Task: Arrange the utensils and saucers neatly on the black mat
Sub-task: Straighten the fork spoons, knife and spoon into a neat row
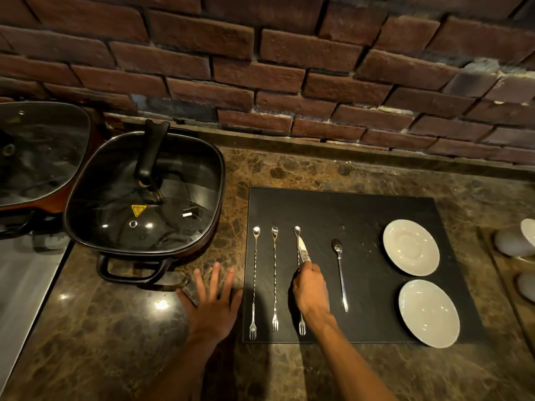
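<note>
Right hand (311,287) over black mat (362,215), fingers closed on small knife (304,251) across third bar spoon (298,241). Left hand (212,305) flat, fingers spread, on surface (121,328) beside mat.

Wall (260,68): dark red rough brick, pale mortar patches. Worktop (115,328): brown veined marble, polished, bright lamp glints near its left front. Raised marble ledge (318,149) along the back edge. Steel surface (20,285) adjoining the left edge.
</note>
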